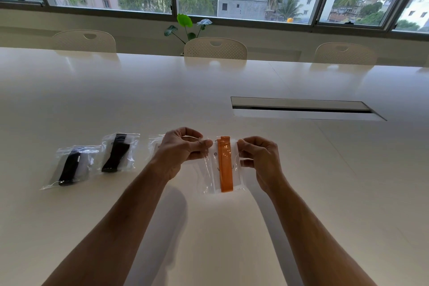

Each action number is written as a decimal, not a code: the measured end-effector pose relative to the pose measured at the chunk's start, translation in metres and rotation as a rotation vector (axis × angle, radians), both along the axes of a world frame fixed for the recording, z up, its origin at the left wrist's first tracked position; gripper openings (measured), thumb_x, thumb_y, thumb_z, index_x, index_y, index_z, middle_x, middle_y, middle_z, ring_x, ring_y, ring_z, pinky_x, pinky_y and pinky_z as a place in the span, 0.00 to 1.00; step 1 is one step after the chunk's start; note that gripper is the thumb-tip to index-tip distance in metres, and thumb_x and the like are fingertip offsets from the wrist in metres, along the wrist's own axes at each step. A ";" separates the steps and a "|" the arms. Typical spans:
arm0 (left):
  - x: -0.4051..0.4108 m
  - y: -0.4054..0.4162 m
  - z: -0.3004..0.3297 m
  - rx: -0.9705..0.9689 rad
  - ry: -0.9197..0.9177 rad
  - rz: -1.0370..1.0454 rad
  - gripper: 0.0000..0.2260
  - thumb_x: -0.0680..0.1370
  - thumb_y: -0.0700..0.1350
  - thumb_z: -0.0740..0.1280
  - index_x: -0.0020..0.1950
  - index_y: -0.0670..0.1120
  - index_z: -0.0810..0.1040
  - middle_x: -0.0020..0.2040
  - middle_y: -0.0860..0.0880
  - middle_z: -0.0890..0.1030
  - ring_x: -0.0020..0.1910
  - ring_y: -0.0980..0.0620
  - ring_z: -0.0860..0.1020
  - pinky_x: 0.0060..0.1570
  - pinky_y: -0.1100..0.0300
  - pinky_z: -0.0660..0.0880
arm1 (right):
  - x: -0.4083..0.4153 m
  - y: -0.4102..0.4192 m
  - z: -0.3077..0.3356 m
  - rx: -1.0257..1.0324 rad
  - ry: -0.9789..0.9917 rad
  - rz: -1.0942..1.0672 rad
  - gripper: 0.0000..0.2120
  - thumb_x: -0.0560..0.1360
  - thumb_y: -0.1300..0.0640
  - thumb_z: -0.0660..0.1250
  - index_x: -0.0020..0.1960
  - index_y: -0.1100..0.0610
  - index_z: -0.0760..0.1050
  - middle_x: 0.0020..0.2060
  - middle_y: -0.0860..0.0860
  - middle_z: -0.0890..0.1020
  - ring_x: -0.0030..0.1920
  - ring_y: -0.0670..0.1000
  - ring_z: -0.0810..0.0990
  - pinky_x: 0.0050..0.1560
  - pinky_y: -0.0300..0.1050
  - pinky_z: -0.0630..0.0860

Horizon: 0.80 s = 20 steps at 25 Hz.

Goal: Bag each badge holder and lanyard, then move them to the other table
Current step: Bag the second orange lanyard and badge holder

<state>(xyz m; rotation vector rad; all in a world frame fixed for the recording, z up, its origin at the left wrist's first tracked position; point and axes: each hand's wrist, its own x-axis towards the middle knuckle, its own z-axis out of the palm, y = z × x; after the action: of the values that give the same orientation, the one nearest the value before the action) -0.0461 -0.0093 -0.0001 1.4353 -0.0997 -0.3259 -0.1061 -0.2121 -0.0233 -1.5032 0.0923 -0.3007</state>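
A clear plastic bag [212, 174] hangs upright above the white table [209, 88], with an orange lanyard [225, 165] and a clear badge holder inside it. My left hand [183, 151] pinches the bag's top left corner. My right hand [257, 158] pinches its top right edge. On the table to the left lie two sealed bags with black lanyards, one at the far left [70, 166] and one nearer [118, 152]. Another clear bag [155, 146] lies partly hidden behind my left hand.
A long recessed cable slot [304, 109] sits in the table to the right. Three white chairs [216, 49] stand along the far edge, with a green plant [185, 28] behind them under the windows.
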 end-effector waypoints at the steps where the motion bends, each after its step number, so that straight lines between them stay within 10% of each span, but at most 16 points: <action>1: -0.001 0.000 0.001 -0.019 0.008 0.009 0.24 0.57 0.43 0.80 0.50 0.41 0.77 0.38 0.44 0.85 0.39 0.43 0.85 0.36 0.57 0.81 | 0.001 0.000 0.000 0.012 0.007 0.008 0.08 0.80 0.61 0.63 0.45 0.59 0.80 0.36 0.52 0.85 0.39 0.52 0.85 0.39 0.46 0.81; 9: -0.010 0.005 0.005 -0.073 -0.025 0.013 0.24 0.61 0.42 0.77 0.54 0.44 0.75 0.40 0.45 0.84 0.39 0.46 0.85 0.37 0.58 0.80 | -0.002 0.009 -0.010 0.232 0.100 0.337 0.16 0.75 0.47 0.67 0.55 0.58 0.73 0.45 0.53 0.81 0.45 0.52 0.82 0.46 0.47 0.80; 16: -0.013 0.025 0.003 -0.041 -0.039 0.036 0.17 0.68 0.44 0.76 0.53 0.42 0.76 0.46 0.42 0.84 0.46 0.44 0.84 0.43 0.56 0.81 | 0.003 0.027 -0.021 0.296 0.139 0.458 0.20 0.70 0.61 0.72 0.61 0.60 0.76 0.54 0.58 0.83 0.55 0.59 0.83 0.53 0.55 0.81; 20: 0.001 0.044 -0.009 0.795 -0.439 0.459 0.06 0.76 0.45 0.70 0.51 0.46 0.78 0.50 0.47 0.82 0.51 0.47 0.80 0.49 0.57 0.77 | 0.009 0.026 -0.023 0.338 0.146 0.304 0.18 0.68 0.62 0.73 0.57 0.62 0.77 0.50 0.59 0.83 0.47 0.56 0.85 0.49 0.52 0.82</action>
<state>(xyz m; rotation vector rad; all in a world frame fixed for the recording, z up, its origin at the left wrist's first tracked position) -0.0453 0.0346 -0.0089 2.2415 0.0129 0.3839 -0.0973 -0.1862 -0.0463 -1.1800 0.0280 0.0689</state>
